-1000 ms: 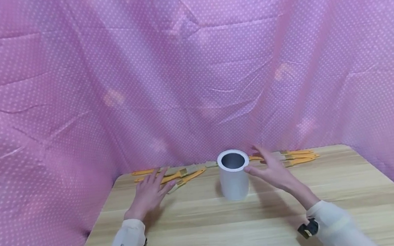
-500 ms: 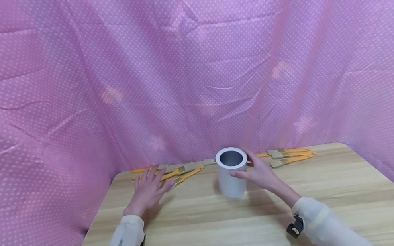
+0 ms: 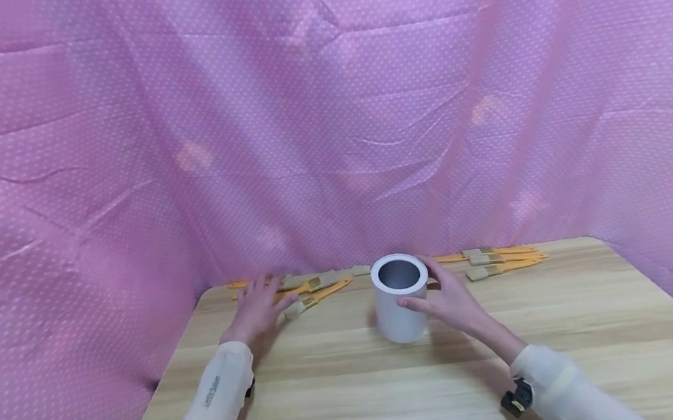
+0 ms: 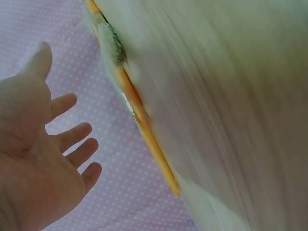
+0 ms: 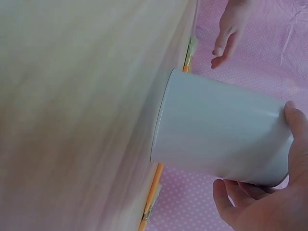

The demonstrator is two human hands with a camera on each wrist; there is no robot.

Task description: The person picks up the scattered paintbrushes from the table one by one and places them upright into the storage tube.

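A white cylindrical canister [image 3: 398, 316] with a thick rim and dark grey inside stands upright on the wooden table [image 3: 356, 399]. My right hand [image 3: 453, 300] grips it from the right near the top, thumb on the near side and fingers around the far side; the right wrist view shows the thumb [image 5: 296, 120] against the wall. My left hand [image 3: 257, 312] is held above paintbrushes at the back left, fingers spread and holding nothing. Nearest to it lie a paintbrush [image 3: 323, 292] with an orange handle and others partly hidden under the hand.
Several more orange-handled paintbrushes [image 3: 505, 265] lie in a bunch at the back right, beyond the right hand. A pink dotted cloth [image 3: 329, 135] hangs behind the table's back edge and down both sides.
My right hand has moved left onto the canister and its fingers have come round the wall. My left hand has shifted slightly forward over the brushes. The canister stays upright in place.
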